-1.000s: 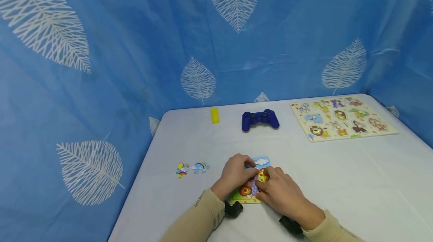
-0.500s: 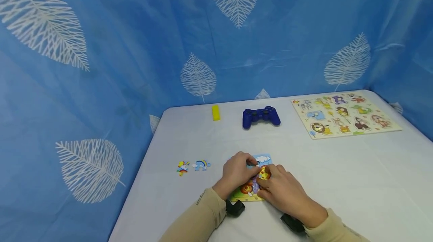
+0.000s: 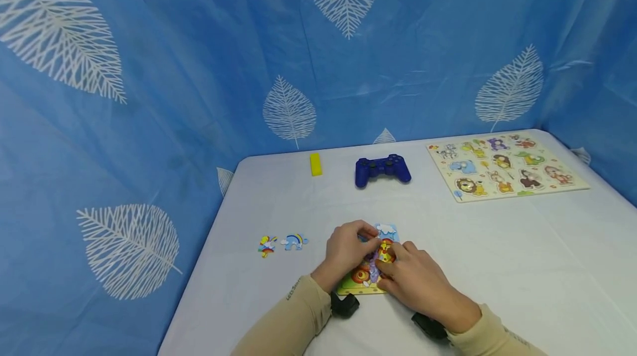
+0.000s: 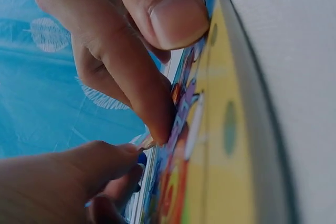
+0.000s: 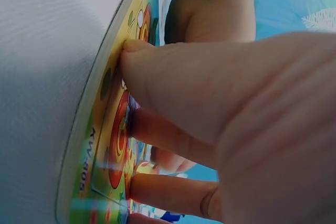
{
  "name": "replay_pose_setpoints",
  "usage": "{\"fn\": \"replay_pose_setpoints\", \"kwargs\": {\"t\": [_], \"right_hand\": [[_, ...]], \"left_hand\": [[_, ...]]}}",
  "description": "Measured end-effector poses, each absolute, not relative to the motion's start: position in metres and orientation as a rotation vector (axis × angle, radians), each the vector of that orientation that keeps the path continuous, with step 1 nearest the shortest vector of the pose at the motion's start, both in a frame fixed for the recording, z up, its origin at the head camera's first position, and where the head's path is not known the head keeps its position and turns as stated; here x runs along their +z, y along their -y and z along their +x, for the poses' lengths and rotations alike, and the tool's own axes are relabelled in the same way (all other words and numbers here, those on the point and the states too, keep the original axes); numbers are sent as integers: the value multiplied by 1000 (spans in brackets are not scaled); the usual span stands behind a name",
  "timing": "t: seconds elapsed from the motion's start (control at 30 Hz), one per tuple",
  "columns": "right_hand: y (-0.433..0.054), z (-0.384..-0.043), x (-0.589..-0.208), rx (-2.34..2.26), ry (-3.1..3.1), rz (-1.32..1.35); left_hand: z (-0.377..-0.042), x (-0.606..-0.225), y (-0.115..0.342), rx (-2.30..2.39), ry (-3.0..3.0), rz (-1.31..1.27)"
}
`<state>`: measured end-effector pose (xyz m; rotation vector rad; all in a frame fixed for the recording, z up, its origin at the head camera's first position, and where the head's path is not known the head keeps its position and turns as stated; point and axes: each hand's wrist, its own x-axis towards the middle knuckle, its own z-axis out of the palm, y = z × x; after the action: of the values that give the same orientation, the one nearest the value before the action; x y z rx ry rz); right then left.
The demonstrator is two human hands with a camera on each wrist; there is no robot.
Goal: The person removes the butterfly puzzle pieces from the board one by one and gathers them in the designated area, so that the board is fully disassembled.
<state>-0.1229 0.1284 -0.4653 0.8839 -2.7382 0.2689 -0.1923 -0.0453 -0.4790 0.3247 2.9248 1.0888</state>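
Observation:
A small jigsaw puzzle board [image 3: 365,291] with a colourful cartoon picture lies at the table's front, under both hands. My left hand [image 3: 345,251] is over its left side; thumb and finger pinch a small puzzle piece [image 4: 147,141], seen nearly edge-on. My right hand [image 3: 420,281] comes from the right, its fingertips touching the picture near a yellow spotted part [image 3: 385,251]. In the right wrist view its thumb [image 5: 157,69] rests on the board's yellow border. The fingers hide much of the picture. Two loose puzzle pieces, one yellow and red [image 3: 266,246], one with a rainbow [image 3: 294,242], lie to the left.
Towards the back of the white table [image 3: 497,267] lie a yellow block [image 3: 316,164] and a blue game controller [image 3: 382,170]. A wooden animal puzzle board [image 3: 505,168] is at the back right. A blue leaf-patterned curtain [image 3: 214,68] hangs behind and beside the table.
The head view has tilted slightly. Both hands stay over the board with only small finger shifts, and slightly more of the spotted yellow part shows between them.

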Motion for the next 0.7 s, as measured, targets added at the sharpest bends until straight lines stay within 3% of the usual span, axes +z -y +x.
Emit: {"fn": "replay_pose_setpoints", "kwargs": {"t": [0.43, 0.7], "right_hand": [[-128, -124, -462, 274, 2746, 870], [-129, -121, -461, 300, 2834, 841]], "left_hand": [[-195, -466, 66, 1582, -2684, 250], [-186, -446, 124, 1595, -2676, 142]]}}
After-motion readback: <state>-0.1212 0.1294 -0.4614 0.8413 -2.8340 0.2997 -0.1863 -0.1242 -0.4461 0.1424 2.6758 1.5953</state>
